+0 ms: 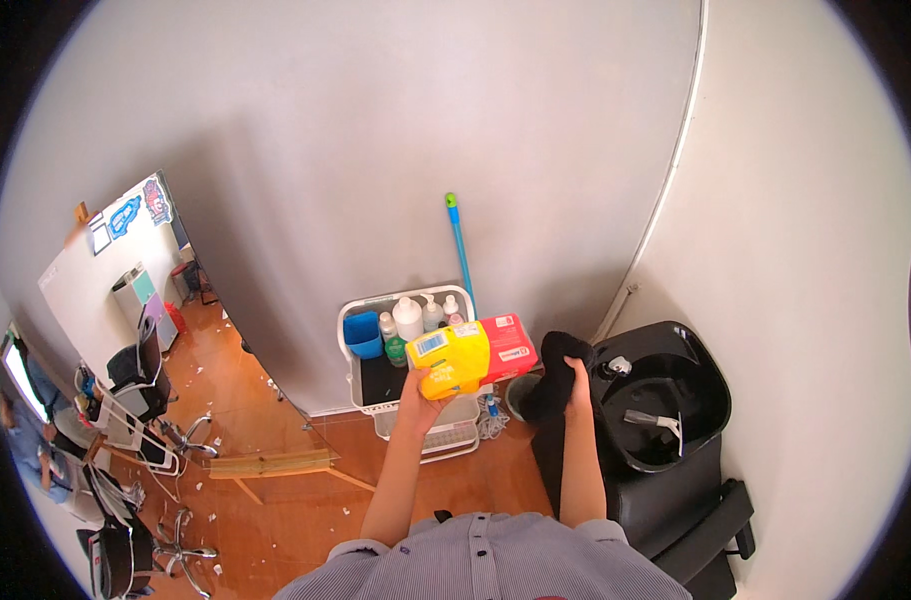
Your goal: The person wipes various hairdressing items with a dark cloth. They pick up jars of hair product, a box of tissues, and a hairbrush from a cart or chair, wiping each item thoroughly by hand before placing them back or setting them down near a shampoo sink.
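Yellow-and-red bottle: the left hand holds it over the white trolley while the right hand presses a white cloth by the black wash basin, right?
Not quite. The head view shows the cloth under the right hand is black, not white. The rest holds: the left hand holds the yellow-and-red bottle over the white trolley, beside the black wash basin.
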### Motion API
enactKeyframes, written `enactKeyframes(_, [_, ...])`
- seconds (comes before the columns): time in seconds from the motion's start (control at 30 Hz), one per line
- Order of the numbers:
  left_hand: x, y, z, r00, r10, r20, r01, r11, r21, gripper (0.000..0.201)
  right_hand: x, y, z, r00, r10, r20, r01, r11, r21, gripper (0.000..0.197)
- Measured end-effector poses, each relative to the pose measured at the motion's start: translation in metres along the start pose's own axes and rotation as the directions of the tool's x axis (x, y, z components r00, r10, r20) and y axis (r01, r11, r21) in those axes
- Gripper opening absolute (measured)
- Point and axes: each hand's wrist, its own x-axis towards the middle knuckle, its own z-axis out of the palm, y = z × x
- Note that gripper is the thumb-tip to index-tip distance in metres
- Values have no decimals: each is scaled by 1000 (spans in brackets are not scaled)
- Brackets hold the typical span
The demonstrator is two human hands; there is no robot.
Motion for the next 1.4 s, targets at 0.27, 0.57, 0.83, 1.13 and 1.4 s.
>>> enactKeyframes(0.27, [7, -4, -5, 973, -196, 119, 225, 915, -336, 37, 51, 30, -45, 901, -139, 411, 50, 974, 220, 56])
enactKeyframes(0.57, [-16, -3, -6, 892, -400, -211, 386, 916, -108, 46, -16, -3, 33, 909, -26, 417, -92, 961, 262, 51])
enactKeyframes(0.83, [-13, -24, -12, 999, -30, 29, 30, 999, 24, 56, -16, -9, 53, 900, -90, 426, -73, 933, 352, 45])
enactKeyframes(1.13, [21, -64, 3, 978, -208, 24, 209, 971, -115, 58, -12, -49, 21, 965, 28, 262, -128, 919, 373, 37])
enactKeyframes(1.4, [66, -119, 41, 1000, 15, 1, -14, 985, -169, 43, 11, -104, -25, 753, -657, 40, 579, 632, -514, 40])
